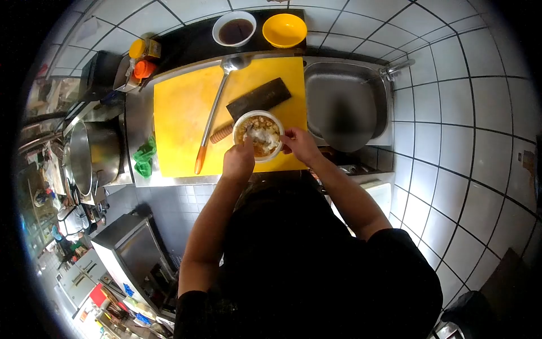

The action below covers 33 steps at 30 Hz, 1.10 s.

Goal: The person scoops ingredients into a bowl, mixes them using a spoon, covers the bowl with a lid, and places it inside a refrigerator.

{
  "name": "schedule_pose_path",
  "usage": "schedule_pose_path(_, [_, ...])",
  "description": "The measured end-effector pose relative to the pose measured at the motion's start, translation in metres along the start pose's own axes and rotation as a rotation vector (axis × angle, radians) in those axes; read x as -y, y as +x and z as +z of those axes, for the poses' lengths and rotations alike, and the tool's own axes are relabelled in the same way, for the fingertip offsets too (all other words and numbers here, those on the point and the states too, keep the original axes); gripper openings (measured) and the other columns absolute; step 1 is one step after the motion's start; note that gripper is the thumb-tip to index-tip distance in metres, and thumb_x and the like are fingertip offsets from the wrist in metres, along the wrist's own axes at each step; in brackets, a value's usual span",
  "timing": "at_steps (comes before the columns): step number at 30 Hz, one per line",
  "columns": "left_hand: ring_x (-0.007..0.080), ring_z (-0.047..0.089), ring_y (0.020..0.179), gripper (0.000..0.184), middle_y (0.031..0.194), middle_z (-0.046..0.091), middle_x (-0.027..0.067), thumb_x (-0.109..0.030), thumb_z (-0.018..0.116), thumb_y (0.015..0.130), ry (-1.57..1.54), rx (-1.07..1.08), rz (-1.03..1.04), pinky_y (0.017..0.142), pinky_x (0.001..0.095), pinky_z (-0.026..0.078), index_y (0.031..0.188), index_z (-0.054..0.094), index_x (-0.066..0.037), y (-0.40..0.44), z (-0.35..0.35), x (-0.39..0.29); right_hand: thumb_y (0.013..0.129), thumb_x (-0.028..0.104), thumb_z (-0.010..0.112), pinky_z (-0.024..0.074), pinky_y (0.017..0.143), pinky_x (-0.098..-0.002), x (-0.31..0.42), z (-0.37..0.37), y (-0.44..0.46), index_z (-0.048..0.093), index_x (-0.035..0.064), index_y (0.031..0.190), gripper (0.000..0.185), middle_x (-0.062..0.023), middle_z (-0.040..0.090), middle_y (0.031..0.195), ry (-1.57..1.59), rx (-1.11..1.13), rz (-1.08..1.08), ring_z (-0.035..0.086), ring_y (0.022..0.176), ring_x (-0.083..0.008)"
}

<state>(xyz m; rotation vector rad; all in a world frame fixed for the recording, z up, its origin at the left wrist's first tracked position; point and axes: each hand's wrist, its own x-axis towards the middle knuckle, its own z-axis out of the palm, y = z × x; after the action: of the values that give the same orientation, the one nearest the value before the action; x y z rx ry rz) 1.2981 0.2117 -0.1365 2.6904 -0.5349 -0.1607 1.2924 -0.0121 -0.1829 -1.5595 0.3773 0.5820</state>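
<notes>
A round white bowl [237,121] sits at the front of the yellow cutting board [180,113]. Chunky brownish-yellow food [261,122] fills it, with a whitish mass [264,137] on top that I cannot make out exactly. At the bowl's front left edge, my left hand [239,162] is closed with its thumb over the rim. My right hand [300,147] pinches the right rim, fingers bent. Behind the bowl lies a cleaver with a dark blade [259,97]; its ribbed wooden handle [222,133] shows to the left. A long ladle [214,107] with an orange-brown handle end lies left of it.
A white bowl of dark liquid [235,31] and a yellow bowl [284,30] stand on the back ledge. To the right is a metal sink [344,107] with a faucet [398,69]. Left are green plastic [145,157], orange-lidded containers [144,69] and a large pot [93,158].
</notes>
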Motion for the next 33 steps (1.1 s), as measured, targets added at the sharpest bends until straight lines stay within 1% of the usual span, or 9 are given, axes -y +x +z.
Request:
schedule_pose_path(4, [0.0362,0.065,0.063,0.011,0.07,0.063,0.0173,-0.003,0.055,0.084,-0.144,-0.037,0.049,0.057,0.0468,0.053,0.095,0.057,-0.006,-0.001,-0.004,0.001,0.096,0.016,0.065,0.058,0.064,-0.0296,0.003,0.0,0.0,0.059,-0.0038,0.103,0.022,-0.0112,0.067,0.088,0.007,-0.011,-0.017,0.068,0.071,-0.0164])
schedule_pose_path(7, [0.0368,0.066,0.066,0.008,0.072,0.064,0.0165,-0.004,0.055,0.084,-0.094,-0.011,0.0,0.058,0.0468,0.053,0.091,0.058,-0.007,-0.008,-0.044,-0.019,0.096,0.016,0.065,0.058,0.064,-0.0295,-0.003,0.0,0.001,0.059,-0.0037,0.103,0.022,-0.0108,0.066,0.088,0.039,-0.007,-0.003,0.068,0.071,-0.0161])
schedule_pose_path(10, [0.0364,0.066,0.067,0.006,0.073,0.065,0.016,-0.006,0.056,0.083,-0.043,0.135,0.069,0.059,0.0467,0.053,0.088,0.057,-0.007,-0.013,-0.061,-0.034,0.096,0.016,0.064,0.0581,0.064,-0.0294,-0.006,-0.001,0.004,0.059,-0.0036,0.103,0.022,-0.0106,0.066,0.088,0.079,0.012,0.009,0.067,0.071,-0.0158])
schedule_pose_path(14, [0.0336,0.068,0.07,0.007,0.074,0.066,0.0155,-0.01,0.06,0.081,0.015,0.236,0.146,0.061,0.0445,0.054,0.088,0.058,-0.008,-0.005,-0.011,-0.019,0.097,0.018,0.064,0.0583,0.065,-0.0291,-0.012,0.001,0.004,0.059,-0.0033,0.105,0.023,-0.0105,0.067,0.089,0.167,0.007,-0.011,0.067,0.071,-0.0154])
schedule_pose_path(15, [0.0319,0.069,0.074,0.004,0.078,0.068,0.0145,-0.009,0.058,0.082,0.116,0.293,0.107,0.063,0.0439,0.055,0.086,0.059,-0.008,0.004,-0.015,-0.023,0.097,0.018,0.064,0.0586,0.066,-0.0291,-0.012,0.001,0.004,0.059,-0.0033,0.106,0.024,-0.0105,0.067,0.09,0.166,0.009,-0.008,0.067,0.071,-0.0156])
schedule_pose_path(19, [0.0328,0.07,0.077,0.005,0.081,0.069,0.0153,-0.009,0.056,0.085,0.146,0.187,0.092,0.065,0.0443,0.056,0.086,0.06,-0.007,0.016,-0.015,-0.016,0.097,0.022,0.063,0.0612,0.069,-0.0322,-0.013,0.0,0.005,0.058,-0.0057,0.108,0.03,-0.0135,0.066,0.093,0.118,0.023,-0.002,0.069,0.077,-0.0192])
schedule_pose_path(25, [0.033,0.071,0.076,0.009,0.081,0.071,0.0162,-0.01,0.056,0.086,0.34,0.508,-0.121,0.066,0.0434,0.057,0.086,0.064,-0.007,-0.002,-0.025,-0.032,0.097,0.022,0.063,0.0606,0.067,-0.0343,-0.018,-0.001,0.006,0.058,-0.0073,0.106,0.031,-0.0166,0.066,0.094,0.134,0.003,-0.027,0.069,0.077,-0.0214])
schedule_pose_path(28, [0.0327,0.071,0.074,0.009,0.08,0.071,0.0163,-0.01,0.057,0.085,0.272,0.449,0.013,0.066,0.0429,0.057,0.085,0.065,-0.007,0.012,-0.031,-0.045,0.096,0.022,0.064,0.0596,0.067,-0.0349,-0.025,0.001,0.009,0.058,-0.0077,0.104,0.031,-0.0175,0.066,0.093,0.154,-0.006,-0.053,0.069,0.075,-0.0221])
schedule_pose_path(33, [0.0323,0.071,0.071,0.015,0.077,0.071,0.0158,-0.013,0.055,0.087,0.254,0.309,-0.032,0.063,0.0436,0.057,0.088,0.066,-0.003,0.04,-0.03,-0.025,0.096,0.021,0.064,0.0591,0.068,-0.0353,-0.024,0.0,0.011,0.058,-0.0077,0.103,0.031,-0.0173,0.066,0.092,0.123,-0.012,-0.037,0.07,0.074,-0.0228])
